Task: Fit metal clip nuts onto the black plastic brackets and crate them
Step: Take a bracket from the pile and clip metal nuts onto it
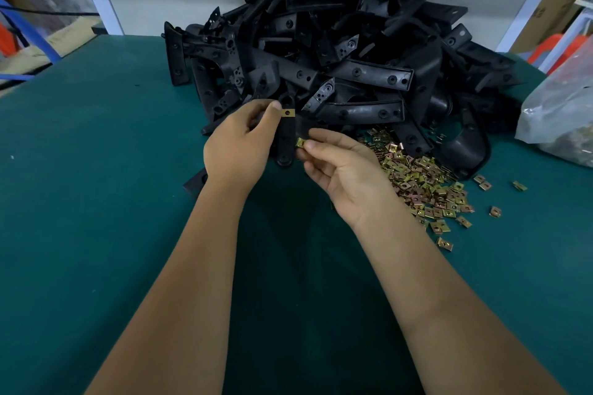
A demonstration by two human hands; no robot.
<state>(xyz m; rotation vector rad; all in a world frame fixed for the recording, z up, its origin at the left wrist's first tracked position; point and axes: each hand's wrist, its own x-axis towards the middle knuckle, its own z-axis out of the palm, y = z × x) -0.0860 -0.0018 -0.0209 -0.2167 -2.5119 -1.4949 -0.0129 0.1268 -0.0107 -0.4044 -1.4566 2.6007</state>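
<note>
Centre frame: left hand (239,141) grips one bracket (286,138) with one fitted clip (288,112); right hand (340,167) pinches a second clip nut (300,142); piles behind uncountable.

No legible text, label, brand, number or sign appears anywhere in this view. The cardboard carton (560,0) at upper right bears dark printed marks on its side, too small and blurred to read. The black plastic brackets (337,51) heaped on the counter (96,170) show only moulded holes and bosses, with no readable lettering. The metal clip nuts (426,189) carry no discernible stamping. The clear plastic bag (564,119) at the right edge shows no printing that can be made out.
</note>
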